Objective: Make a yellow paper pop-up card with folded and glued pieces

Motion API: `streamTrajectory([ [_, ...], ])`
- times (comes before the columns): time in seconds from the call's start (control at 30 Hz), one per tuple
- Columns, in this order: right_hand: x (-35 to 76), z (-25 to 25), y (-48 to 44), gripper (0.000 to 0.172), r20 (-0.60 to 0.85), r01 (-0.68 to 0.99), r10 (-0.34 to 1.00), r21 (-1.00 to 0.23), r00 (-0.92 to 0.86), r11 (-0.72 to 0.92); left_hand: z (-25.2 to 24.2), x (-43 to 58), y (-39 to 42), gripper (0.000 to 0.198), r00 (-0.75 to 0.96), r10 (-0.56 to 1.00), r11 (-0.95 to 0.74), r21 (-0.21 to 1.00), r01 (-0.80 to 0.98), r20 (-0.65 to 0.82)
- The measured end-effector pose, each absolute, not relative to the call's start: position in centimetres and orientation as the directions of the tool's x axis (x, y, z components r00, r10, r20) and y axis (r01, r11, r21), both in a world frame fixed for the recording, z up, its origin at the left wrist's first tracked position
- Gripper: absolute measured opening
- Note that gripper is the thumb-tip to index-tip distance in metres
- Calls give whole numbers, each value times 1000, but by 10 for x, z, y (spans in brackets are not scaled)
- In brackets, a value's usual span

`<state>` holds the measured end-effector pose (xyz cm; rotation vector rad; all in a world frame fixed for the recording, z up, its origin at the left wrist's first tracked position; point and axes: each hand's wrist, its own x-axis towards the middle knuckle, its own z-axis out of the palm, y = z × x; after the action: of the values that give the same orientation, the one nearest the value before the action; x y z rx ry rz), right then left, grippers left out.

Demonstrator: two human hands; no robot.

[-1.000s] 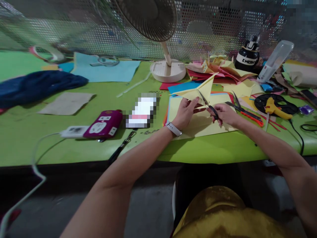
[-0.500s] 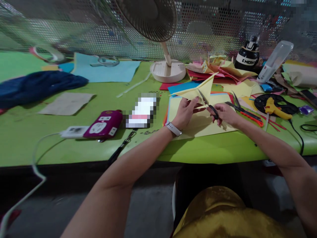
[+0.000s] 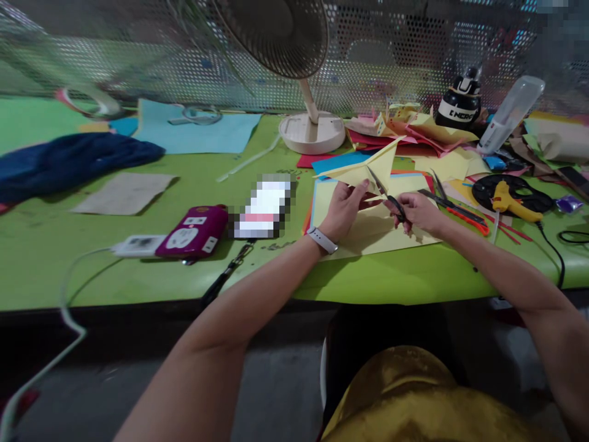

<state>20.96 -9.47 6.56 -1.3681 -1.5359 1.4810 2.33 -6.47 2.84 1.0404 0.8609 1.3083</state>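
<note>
My left hand point(image 3: 346, 209) is closed on a folded piece of yellow paper point(image 3: 384, 161), pinching its lower edge and holding it raised. A pair of scissors point(image 3: 396, 207) with black handles is in my right hand point(image 3: 416, 212), fingers through the loops. The scissor blades point up and left against the yellow paper; whether they bite into it I cannot tell. Beneath both hands lies a stack of coloured sheets point(image 3: 368, 236), pale yellow on top. A blue sheet point(image 3: 343, 161) shows behind the folded paper.
Right of my hands lie an orange-handled cutter point(image 3: 467, 220) and a yellow glue gun point(image 3: 510, 199) on a black holder. Crumpled coloured paper, a black bottle point(image 3: 459, 104) and a fan point(image 3: 311, 132) stand behind. To my left are a phone point(image 3: 264, 205) and a purple power strip point(image 3: 193, 232).
</note>
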Motion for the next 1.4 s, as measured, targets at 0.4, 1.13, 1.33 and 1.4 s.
streamTrajectory([
  [0.4, 207, 76, -99, 42, -250, 287, 927, -943, -280, -167, 28, 22, -64, 46, 79, 995, -27, 943, -332, 57],
  [1.13, 329, 88, -28, 20, 212, 980, 966, -158, 151, -119, 26, 8, -47, 42, 14, 994, -100, 965, -244, 106],
  [1.33, 340, 75, -18, 19, 126, 978, 970, -70, 206, -199, 30, 7, -48, 44, 56, 993, -88, 969, -233, 103],
  [1.4, 338, 76, -19, 14, 83, 977, 975, -63, 208, -203, 30, 7, -48, 43, 45, 993, -94, 967, -237, 107],
])
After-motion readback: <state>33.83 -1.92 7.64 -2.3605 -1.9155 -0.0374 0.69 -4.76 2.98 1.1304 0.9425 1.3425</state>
